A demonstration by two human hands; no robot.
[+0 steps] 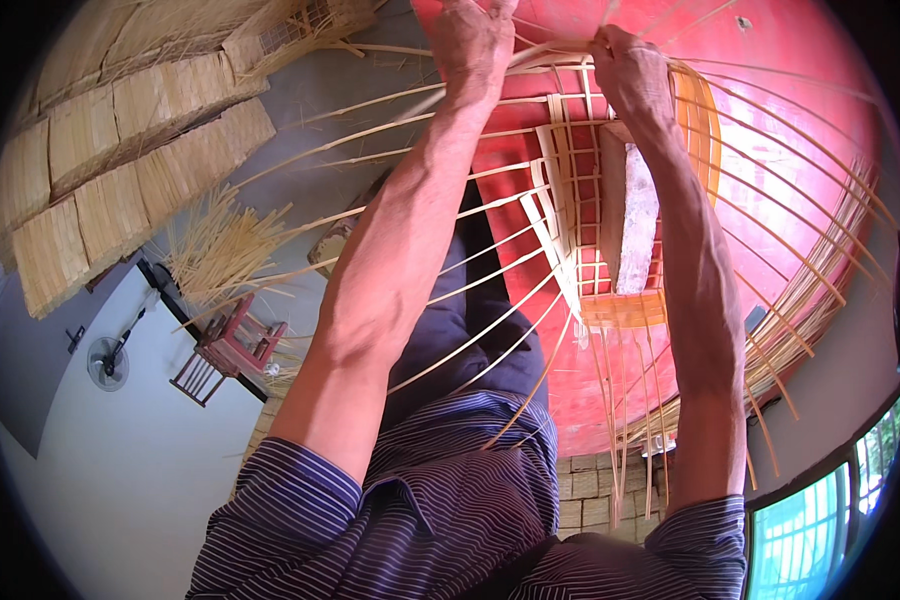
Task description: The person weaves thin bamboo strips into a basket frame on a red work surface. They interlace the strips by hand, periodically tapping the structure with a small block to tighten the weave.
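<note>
A partly woven basket (pixel 588 240) of pale bamboo strips lies in front of me on a red surface, with many loose strip ends fanning out on both sides. A rough block (pixel 634 225), like a brick or stone, rests inside it. At the basket's far edge my right hand (pixel 632 75) is closed, its fingers pinching a bamboo strip (pixel 555 46). My left hand (pixel 473 45) is beside it to the left, fingers bent at the same far edge. The picture's upper edge cuts off its fingertips, so its hold is unclear. A wider orange-tan band (pixel 705 130) curves along the right side.
The red surface (pixel 770 100) reaches to the right, where a long bundle of thin strips (pixel 810 310) lies. Stacked bundles of pale slats (pixel 120 150) fill the upper left. Loose strips (pixel 220 250), a small red chair (pixel 235 340) and a fan (pixel 108 362) are farther left.
</note>
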